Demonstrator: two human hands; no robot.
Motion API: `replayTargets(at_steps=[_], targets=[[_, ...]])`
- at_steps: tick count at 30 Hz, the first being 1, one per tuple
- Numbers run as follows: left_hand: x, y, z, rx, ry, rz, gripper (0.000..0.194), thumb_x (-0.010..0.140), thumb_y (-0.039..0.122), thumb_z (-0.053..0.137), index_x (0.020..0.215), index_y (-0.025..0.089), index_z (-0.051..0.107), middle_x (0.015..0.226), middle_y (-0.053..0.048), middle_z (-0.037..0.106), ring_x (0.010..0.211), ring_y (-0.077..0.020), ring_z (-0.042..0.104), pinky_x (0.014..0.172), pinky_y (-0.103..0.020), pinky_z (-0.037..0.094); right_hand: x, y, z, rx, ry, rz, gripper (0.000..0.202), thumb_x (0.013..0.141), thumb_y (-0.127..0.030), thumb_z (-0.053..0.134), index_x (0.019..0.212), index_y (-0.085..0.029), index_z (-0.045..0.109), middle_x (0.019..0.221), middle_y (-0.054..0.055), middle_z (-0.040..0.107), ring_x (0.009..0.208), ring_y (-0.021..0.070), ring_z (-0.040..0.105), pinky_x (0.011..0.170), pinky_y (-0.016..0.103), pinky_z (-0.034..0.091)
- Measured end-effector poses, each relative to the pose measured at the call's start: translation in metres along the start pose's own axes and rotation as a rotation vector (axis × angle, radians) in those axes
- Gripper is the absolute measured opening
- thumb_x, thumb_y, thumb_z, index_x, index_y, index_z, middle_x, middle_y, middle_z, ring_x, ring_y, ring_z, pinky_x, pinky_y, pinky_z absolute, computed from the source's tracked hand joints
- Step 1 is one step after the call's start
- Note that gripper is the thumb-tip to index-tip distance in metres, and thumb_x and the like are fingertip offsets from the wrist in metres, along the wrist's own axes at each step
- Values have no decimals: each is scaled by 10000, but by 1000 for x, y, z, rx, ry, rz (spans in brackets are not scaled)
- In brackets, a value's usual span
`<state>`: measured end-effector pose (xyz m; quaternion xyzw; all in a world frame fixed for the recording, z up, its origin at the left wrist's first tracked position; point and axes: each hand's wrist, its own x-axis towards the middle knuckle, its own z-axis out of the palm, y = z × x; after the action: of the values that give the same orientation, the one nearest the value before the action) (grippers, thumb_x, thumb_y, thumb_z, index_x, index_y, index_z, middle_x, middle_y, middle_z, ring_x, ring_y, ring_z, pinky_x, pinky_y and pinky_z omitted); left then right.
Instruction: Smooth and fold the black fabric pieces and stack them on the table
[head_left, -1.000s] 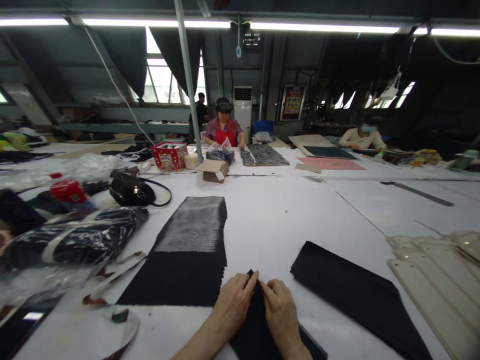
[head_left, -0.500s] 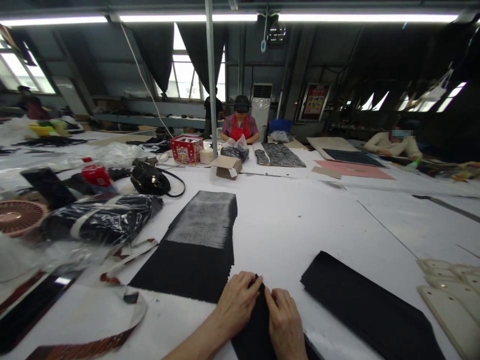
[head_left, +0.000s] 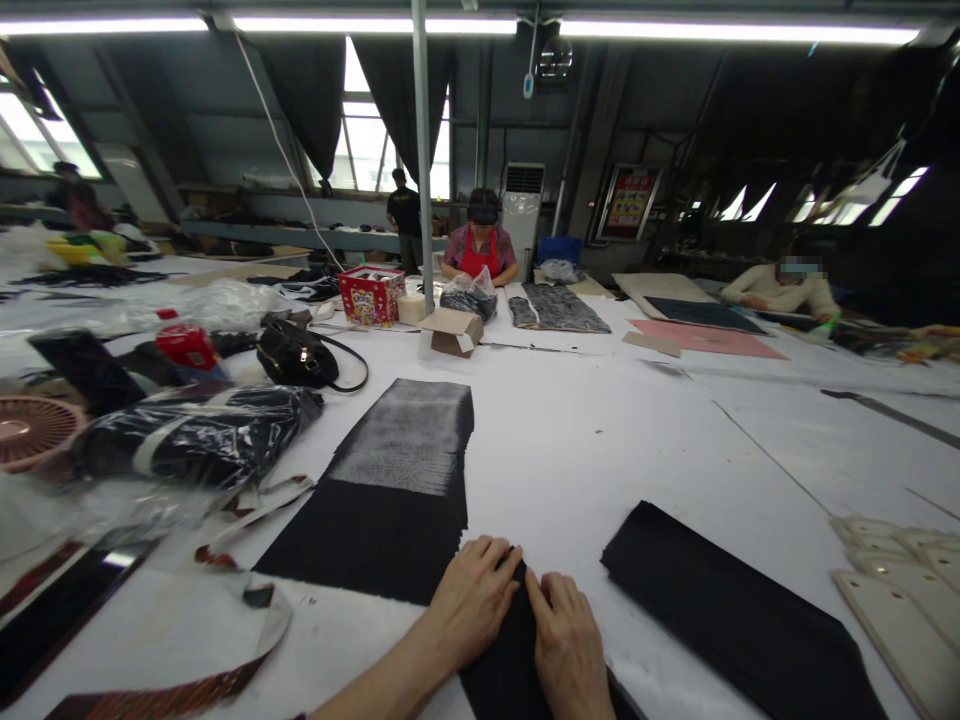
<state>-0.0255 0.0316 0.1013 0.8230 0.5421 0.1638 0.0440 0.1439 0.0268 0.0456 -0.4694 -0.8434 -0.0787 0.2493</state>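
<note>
A narrow piece of black fabric (head_left: pixel 511 650) lies on the white table at the bottom centre, under both hands. My left hand (head_left: pixel 480 590) grips its far end from the left, fingers bent together over the edge. Close beside it, my right hand (head_left: pixel 566 635) pinches the same piece from the right with curled fingers. Just beyond the left hand lies a stack of black fabric panels (head_left: pixel 367 540), with a greyish, whitened band across the far part. Another pile of long black pieces (head_left: pixel 739 610) rests to the right.
Pale flat templates (head_left: pixel 892 620) lie at the right edge. On the left are a plastic-wrapped black bundle (head_left: pixel 202 430), a pink fan (head_left: pixel 34 432), a patterned strap (head_left: pixel 274 620) and a black handbag (head_left: pixel 296 355). A metal post (head_left: pixel 422 150) rises beyond an open carton (head_left: pixel 452 332). Co-workers sit across the table.
Both hands stay at the far end of the black fabric, with hardly any finger movement. The view has shifted slightly. A standing person in the background has moved left, out from behind the post.
</note>
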Motion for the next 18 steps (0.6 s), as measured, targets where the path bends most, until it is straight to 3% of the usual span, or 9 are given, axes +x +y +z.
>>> replayTargets(at_steps=[5, 10, 15, 18], targets=[[9, -11, -12, 56, 51, 71, 446, 899, 159, 485, 1342, 187, 438, 1328, -70, 494, 1207, -251, 422, 1063, -400, 316, 17, -11, 0, -63, -58, 60, 441, 826, 4, 442, 1212, -186, 539, 909, 64, 524, 820, 220, 485, 705, 358, 397], [10, -21, -4, 72, -37, 163, 389, 897, 122, 450, 1278, 174, 510, 1273, -57, 555, 1248, -226, 409, 1117, -362, 241, 31, -16, 1, -28, -56, 84, 430, 837, -6, 447, 1205, -209, 539, 903, 53, 522, 823, 206, 492, 701, 331, 392], [8, -24, 0, 129, -81, 186, 493, 882, 141, 482, 1369, 176, 418, 1314, -69, 522, 1280, -227, 383, 1151, -386, 156, 22, -8, 1, 1, -31, 61, 415, 855, -15, 433, 1219, -192, 525, 904, 54, 522, 813, 198, 491, 695, 315, 390], [8, -22, -4, 161, -107, 232, 466, 892, 162, 489, 1353, 219, 440, 1313, -65, 509, 1270, -226, 394, 1146, -401, 160, 15, -5, -1, 18, -33, 77, 389, 872, -31, 431, 1213, -192, 527, 911, 55, 517, 821, 199, 490, 710, 317, 394]])
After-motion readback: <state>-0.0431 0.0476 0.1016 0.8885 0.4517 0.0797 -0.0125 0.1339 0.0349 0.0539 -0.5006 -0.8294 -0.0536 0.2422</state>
